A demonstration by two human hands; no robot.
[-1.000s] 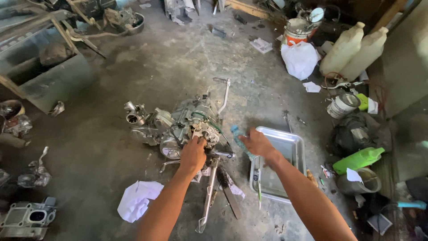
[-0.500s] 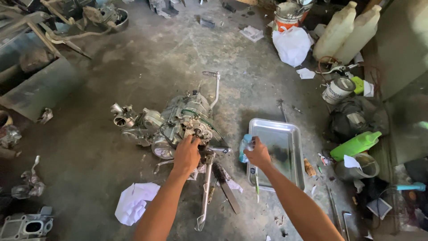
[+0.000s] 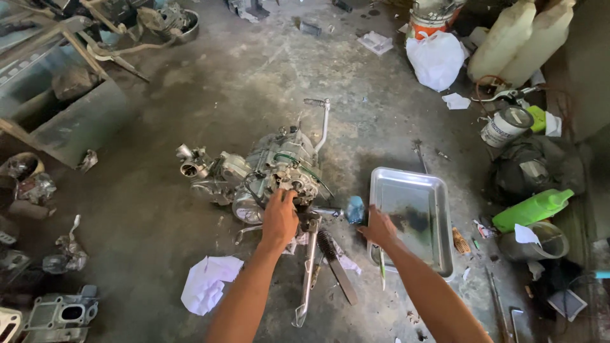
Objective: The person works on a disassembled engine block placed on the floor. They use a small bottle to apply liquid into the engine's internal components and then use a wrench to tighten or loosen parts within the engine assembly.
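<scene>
A grey motorcycle engine [image 3: 267,171] lies on the concrete floor, its kick lever pointing up and away. My left hand [image 3: 279,219] rests on the engine's near cover, fingers curled against it. My right hand [image 3: 378,227] hovers at the near left corner of a shallow metal tray [image 3: 438,190], fingers spread, beside a small blue object [image 3: 354,209] on the end of a tool. Long metal parts [image 3: 311,267] lie between my arms.
White paper [image 3: 206,282] lies near left. Engine parts [image 3: 60,311] sit at the left edge. A green bottle [image 3: 530,209], a tin can [image 3: 505,127], white jugs [image 3: 508,38] and a white bag [image 3: 435,57] crowd the right side.
My right hand has come down from the engine to the tray's corner. The left hand stays on the engine cover. The view has shifted slightly.
</scene>
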